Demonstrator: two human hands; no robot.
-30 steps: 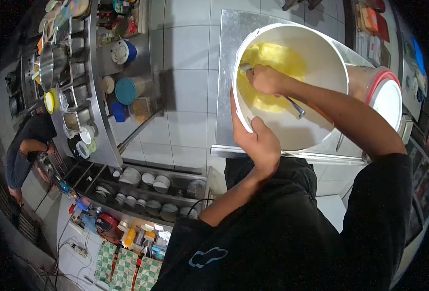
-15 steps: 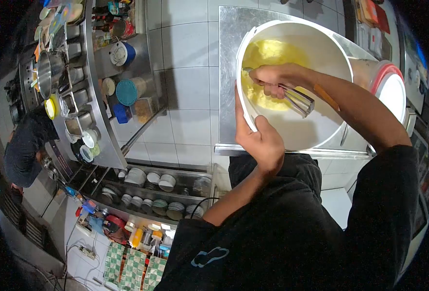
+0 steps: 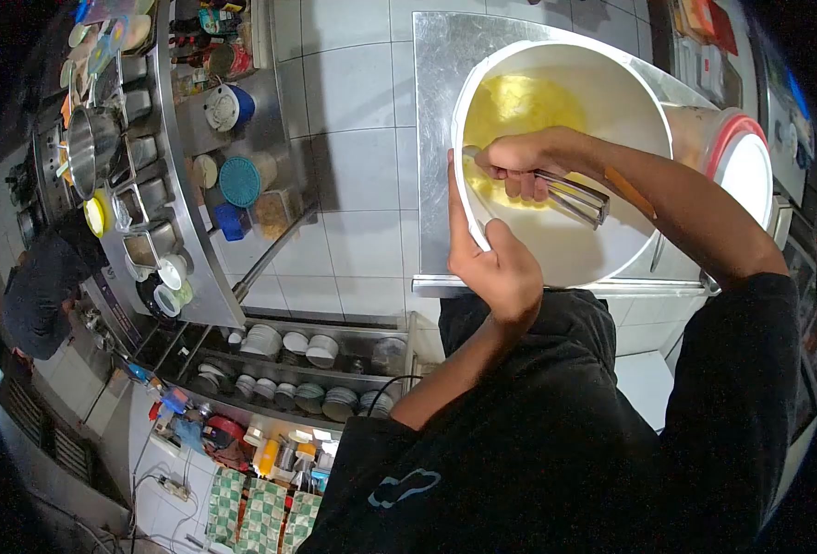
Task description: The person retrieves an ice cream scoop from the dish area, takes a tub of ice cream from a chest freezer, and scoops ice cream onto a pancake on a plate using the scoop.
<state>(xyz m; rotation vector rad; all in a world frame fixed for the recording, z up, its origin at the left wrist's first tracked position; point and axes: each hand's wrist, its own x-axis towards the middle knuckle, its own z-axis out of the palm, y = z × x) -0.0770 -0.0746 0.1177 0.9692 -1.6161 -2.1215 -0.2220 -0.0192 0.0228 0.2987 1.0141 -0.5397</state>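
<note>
1. Steel tabletop (image 3: 433,92): its smooth metal may give the bucket little hold, so a hard push from the right arm could make it slide or turn if the left side eased.
2. White bucket (image 3: 625,120): it sits on the tabletop, beside a red-rimmed tub (image 3: 745,180). The left grip (image 3: 501,277) is curled partly closed over its rim, thumb at the mouth and fingers along the outer wall. Sideways force while scraping could rock the bucket or knock it against the tub.
3. Right forearm: reaching across the mouth, it could brush the rim or pick up a smear from the wall.
4. Metal scoop (image 3: 602,209): the right grip (image 3: 519,159) is wrapped firmly round its two-bar handle. Greasy fingers, if they are so, could let it twist; the head, close to the wall by the left fingers, could pinch or knock them through a slip.
5. Looks, bucket first: thick pale rim, smooth off-white inside, shaded low down. Whether it tilts is hard to tell.
6. Yellow food (image 3: 519,97): soft-looking, lumpy and glossy in places, gathered inside the bucket and partly hidden by the right grip.
7. Scoop: shiny, slim bars; its bowl is too small to judge for load.
</note>
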